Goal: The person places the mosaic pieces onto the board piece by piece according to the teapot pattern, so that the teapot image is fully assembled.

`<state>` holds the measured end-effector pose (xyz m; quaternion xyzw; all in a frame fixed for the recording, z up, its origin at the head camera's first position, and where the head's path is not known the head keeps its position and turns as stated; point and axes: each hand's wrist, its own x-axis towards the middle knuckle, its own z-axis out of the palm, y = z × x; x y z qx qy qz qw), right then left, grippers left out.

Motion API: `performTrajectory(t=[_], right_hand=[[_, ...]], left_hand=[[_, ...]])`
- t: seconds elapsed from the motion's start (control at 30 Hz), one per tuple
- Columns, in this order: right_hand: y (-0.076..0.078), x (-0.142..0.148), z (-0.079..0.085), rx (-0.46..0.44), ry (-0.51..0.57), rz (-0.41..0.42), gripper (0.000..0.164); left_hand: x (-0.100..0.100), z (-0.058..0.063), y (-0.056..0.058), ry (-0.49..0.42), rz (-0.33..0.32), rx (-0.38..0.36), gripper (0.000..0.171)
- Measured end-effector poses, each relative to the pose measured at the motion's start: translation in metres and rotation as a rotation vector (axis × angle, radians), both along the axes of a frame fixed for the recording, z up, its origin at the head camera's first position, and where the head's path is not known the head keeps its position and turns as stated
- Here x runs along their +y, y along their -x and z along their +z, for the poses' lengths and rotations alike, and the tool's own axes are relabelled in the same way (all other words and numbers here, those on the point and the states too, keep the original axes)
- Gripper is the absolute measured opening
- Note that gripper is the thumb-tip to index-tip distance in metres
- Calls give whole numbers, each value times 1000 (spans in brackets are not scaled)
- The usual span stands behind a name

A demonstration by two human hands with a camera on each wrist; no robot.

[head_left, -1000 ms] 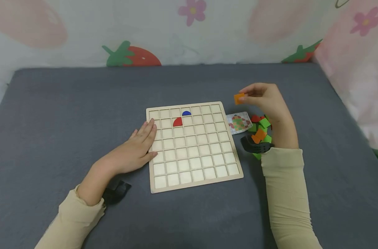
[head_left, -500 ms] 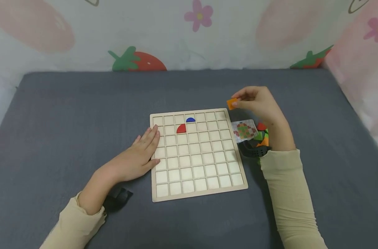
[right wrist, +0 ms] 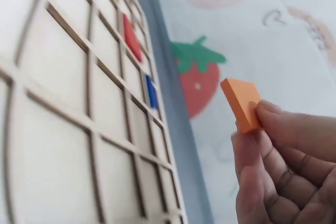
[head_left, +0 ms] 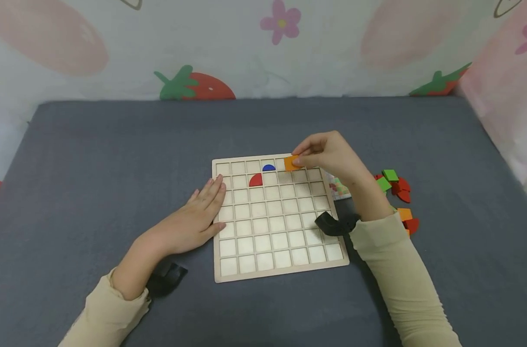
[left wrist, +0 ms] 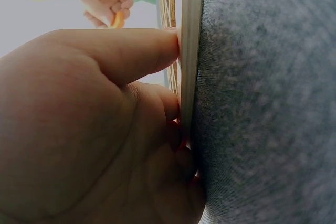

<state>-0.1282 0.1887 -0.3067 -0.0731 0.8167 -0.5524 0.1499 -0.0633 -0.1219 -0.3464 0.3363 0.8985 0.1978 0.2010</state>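
Note:
A wooden grid board (head_left: 282, 277) lies flat on the dark grey cloth. Along its left edge my left hand (head_left: 190, 221) rests with straight fingers, fingertips and thumb touching the frame. Between thumb and fingers my right hand (head_left: 333, 154) pinches an orange square tile (head_left: 291, 163), held above the top row right of centre. The right wrist view shows that orange tile (right wrist: 243, 104) apart from the board. A blue half-round piece (head_left: 269, 167) sits in a top-row cell. One row down and to its left is a red quarter-round piece (head_left: 256, 180).
Right of the board lies a small printed pattern card (head_left: 339, 189), partly under my right arm. Beyond it are loose green tiles (head_left: 390, 175), red pieces (head_left: 403, 188) and an orange tile (head_left: 404, 214), some hidden by the forearm. A patterned curtain (head_left: 333, 48) hangs behind the table.
My right hand has carried the orange tile leftward, from beyond the board's top right corner to over the top row. More loose pieces show now. The left hand stays on the board's edge.

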Motion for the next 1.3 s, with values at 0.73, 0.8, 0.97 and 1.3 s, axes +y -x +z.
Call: performTrajectory(t=[0.73, 0.8, 0.97, 1.3], right_hand=[[6, -36, -13, -172, -90, 4, 15], [6, -37, -14, -179, -99, 5, 15], [5, -37, -16, -194, -99, 11, 15], [0, -41, -12, -170, -110, 4, 15]], left_hand=[[3, -1, 1, 22, -5, 19, 72], [3, 0, 1, 24, -4, 20, 72], [4, 1, 0, 19, -8, 18, 72], [2, 8, -2, 17, -11, 14, 72]])
